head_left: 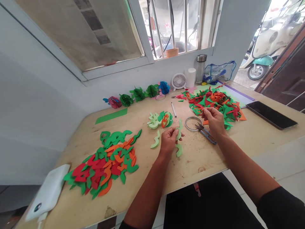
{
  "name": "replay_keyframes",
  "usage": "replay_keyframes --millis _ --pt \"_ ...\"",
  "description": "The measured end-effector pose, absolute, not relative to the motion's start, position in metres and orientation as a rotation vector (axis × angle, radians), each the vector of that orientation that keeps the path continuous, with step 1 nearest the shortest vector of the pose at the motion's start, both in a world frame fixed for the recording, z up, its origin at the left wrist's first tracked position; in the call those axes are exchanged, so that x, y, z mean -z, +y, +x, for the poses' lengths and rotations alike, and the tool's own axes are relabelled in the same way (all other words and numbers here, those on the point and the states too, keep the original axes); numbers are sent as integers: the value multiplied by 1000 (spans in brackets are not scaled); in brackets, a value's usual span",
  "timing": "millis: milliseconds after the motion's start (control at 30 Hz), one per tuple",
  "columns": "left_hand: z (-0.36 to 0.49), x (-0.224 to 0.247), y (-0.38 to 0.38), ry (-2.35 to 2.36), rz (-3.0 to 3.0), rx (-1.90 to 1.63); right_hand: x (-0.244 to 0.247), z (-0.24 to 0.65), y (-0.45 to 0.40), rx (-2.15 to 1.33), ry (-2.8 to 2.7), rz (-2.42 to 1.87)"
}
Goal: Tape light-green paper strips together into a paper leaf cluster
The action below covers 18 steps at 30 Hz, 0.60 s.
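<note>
My left hand is closed on a light green paper piece above the middle of the table. Just below it lies another curved light green piece, and a further light green cutout rests to its left. My right hand is closed, fingertips pinched, beside the scrap heap; whatever it may hold is too small to make out. Under and left of the right hand are small thread snips, their tips over a metal ring. Light green cutouts and an orange one lie beyond the left hand.
Red, green and orange cutouts spread over the table's left side, near a white power bank. Scraps heap at the back right, beside a phone. Paper flowers, a small fan and a bottle line the wall.
</note>
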<state>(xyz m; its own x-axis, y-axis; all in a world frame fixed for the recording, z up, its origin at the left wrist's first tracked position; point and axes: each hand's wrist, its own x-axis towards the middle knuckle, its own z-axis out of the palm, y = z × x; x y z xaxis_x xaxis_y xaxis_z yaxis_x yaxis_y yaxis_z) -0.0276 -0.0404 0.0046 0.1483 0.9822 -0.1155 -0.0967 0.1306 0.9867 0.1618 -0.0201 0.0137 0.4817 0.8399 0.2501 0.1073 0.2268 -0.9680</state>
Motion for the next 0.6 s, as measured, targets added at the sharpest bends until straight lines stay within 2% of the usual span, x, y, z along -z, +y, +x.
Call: replay_keyframes --millis 267,600 --pt "-29 -3 -42 1065 1180 -1192 -12 179 -27 -526 -1352 -1564" --pt "-22 1 -44 1076 1375 -1128 4 180 -55 73 -1928 -1959"
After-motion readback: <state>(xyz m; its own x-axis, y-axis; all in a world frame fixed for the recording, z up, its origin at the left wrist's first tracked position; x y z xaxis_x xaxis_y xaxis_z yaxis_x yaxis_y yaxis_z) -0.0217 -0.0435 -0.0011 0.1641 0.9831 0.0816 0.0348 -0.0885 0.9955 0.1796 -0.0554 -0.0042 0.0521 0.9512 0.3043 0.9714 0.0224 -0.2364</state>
